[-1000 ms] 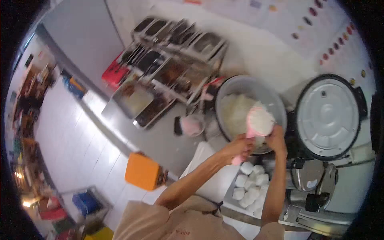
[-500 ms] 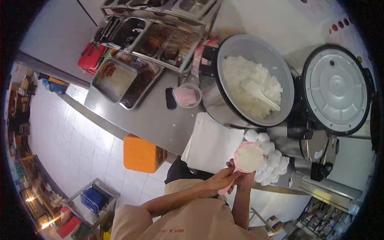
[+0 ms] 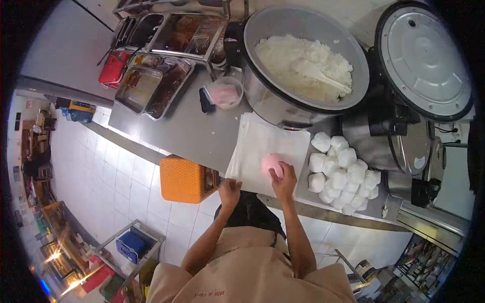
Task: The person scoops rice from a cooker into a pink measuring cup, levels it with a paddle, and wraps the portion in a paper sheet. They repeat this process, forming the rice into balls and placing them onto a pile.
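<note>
My right hand [image 3: 284, 183] grips a pink scoop [image 3: 271, 164] that lies mouth down on a stack of white wrapping paper [image 3: 270, 136]. Whatever is under the scoop is hidden. At the near left corner of the stack, my left hand [image 3: 230, 191] has its fingers closed on the paper's edge. Beyond the paper stands a large rice cooker [image 3: 268, 96] holding cooked white rice [image 3: 283, 58], with a white rice paddle [image 3: 323, 77] resting in it. To the right of the paper, several white wrapped bundles [image 3: 341, 174] are piled together.
The cooker's lid [image 3: 424, 58] stands raised at the right. A plastic tub [image 3: 226, 93] with something pink inside and metal trays [image 3: 139, 88] sit at the left of the steel counter [image 3: 197, 131]. An orange woven stool [image 3: 182, 179] is below the counter's front edge.
The pink scoop, held upright and full of rice in both hands before, is now turned over on the paper under my right hand. My left hand has moved left to the paper's edge.
</note>
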`<state>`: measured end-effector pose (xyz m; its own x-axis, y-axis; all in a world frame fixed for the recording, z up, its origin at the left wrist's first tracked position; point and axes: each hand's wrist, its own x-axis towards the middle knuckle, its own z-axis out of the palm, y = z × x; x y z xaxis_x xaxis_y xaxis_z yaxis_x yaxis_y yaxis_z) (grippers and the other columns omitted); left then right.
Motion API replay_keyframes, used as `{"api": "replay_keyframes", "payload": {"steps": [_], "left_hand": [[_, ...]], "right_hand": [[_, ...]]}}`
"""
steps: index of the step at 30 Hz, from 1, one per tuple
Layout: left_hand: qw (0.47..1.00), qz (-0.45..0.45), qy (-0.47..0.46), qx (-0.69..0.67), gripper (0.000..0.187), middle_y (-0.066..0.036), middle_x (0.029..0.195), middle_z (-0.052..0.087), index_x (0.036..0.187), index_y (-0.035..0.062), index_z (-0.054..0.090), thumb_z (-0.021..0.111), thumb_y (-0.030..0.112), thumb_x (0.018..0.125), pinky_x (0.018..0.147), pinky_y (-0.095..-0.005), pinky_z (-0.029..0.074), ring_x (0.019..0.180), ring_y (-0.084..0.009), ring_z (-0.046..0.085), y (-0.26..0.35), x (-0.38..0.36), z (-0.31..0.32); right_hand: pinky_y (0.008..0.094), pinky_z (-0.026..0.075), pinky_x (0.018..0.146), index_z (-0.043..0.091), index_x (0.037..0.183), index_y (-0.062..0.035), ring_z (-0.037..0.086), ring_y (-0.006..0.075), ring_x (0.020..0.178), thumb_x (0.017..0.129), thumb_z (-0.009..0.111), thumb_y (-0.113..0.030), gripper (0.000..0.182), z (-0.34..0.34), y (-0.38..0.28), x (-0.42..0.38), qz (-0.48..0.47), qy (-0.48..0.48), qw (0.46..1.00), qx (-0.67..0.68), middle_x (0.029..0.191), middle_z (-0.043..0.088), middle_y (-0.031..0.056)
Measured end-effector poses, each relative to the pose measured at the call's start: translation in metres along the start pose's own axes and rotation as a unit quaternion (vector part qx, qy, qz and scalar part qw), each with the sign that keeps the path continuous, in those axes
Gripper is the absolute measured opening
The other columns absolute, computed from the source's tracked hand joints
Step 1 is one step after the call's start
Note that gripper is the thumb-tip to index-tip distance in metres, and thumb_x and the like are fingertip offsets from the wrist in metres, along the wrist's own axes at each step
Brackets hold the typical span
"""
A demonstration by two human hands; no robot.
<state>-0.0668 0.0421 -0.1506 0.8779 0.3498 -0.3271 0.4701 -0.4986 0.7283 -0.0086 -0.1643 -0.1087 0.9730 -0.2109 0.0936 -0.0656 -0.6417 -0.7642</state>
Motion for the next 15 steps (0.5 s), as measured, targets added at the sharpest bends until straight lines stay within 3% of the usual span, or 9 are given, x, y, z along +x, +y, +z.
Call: {"api": "replay_keyframes", "payload": {"steps": [3,6,9,12,14,15], "left_hand": [[0.999,0.019,0.033,-0.037,0.021,-0.016,0.072,0.070,0.087,-0.0036,0.069,0.080,0.013,0.080,0.066,-0.0395,0.054,0.067,-0.0273,0.070,0.003,0.000,-0.002],[0.997,0.054,0.045,-0.031,0.017,-0.018,0.076,0.072,0.089,-0.0015,0.071,0.078,0.011,0.081,0.065,-0.0390,0.055,0.071,-0.0269,0.073,-0.003,-0.002,0.000],[0.996,0.071,0.048,-0.024,0.013,-0.017,0.078,0.073,0.092,0.0010,0.072,0.075,0.010,0.083,0.065,-0.0401,0.055,0.073,-0.0300,0.073,-0.005,0.003,0.004],[0.995,0.084,0.051,0.000,0.018,-0.016,0.076,0.072,0.101,0.0034,0.069,0.072,0.008,0.084,0.065,-0.0412,0.054,0.071,-0.0326,0.071,-0.012,0.006,0.009],[0.996,0.072,0.046,0.009,0.025,-0.014,0.072,0.071,0.110,0.0052,0.065,0.071,0.007,0.085,0.065,-0.0424,0.053,0.069,-0.0339,0.070,-0.001,-0.001,0.003],[0.996,0.075,0.037,0.019,0.029,-0.014,0.073,0.070,0.113,0.0054,0.063,0.072,0.008,0.085,0.065,-0.0429,0.053,0.069,-0.0334,0.070,0.002,-0.002,0.002]], "right_hand": [[0.0432,0.055,0.075,0.060,0.120,-0.0033,0.066,0.0339,0.090,0.084,0.081,-0.023,0.046,-0.010,-0.009,0.003,-0.072,0.052,0.996,0.001,0.105,0.066,0.0158],[0.0414,0.055,0.075,0.060,0.122,-0.0028,0.066,0.0320,0.090,0.082,0.083,-0.024,0.050,-0.018,-0.020,0.006,-0.015,0.018,0.999,0.024,0.108,0.067,0.0159],[0.0362,0.055,0.073,0.060,0.124,-0.0020,0.065,0.0258,0.088,0.081,0.085,-0.024,0.054,-0.037,-0.028,0.021,-0.031,0.036,0.999,0.026,0.109,0.067,0.0143],[0.0313,0.053,0.070,0.060,0.124,-0.0014,0.064,0.0204,0.086,0.081,0.085,-0.023,0.054,-0.081,-0.081,0.046,-0.070,0.106,0.986,0.105,0.108,0.066,0.0118],[0.0291,0.051,0.068,0.061,0.123,-0.0011,0.062,0.0166,0.085,0.083,0.084,-0.021,0.050,-0.113,-0.136,0.081,-0.128,0.205,0.964,0.115,0.105,0.065,0.0091],[0.0310,0.052,0.070,0.061,0.123,-0.0003,0.064,0.0201,0.086,0.083,0.084,-0.022,0.051,-0.127,-0.162,0.106,-0.156,0.218,0.957,0.113,0.106,0.066,0.0112]]}}
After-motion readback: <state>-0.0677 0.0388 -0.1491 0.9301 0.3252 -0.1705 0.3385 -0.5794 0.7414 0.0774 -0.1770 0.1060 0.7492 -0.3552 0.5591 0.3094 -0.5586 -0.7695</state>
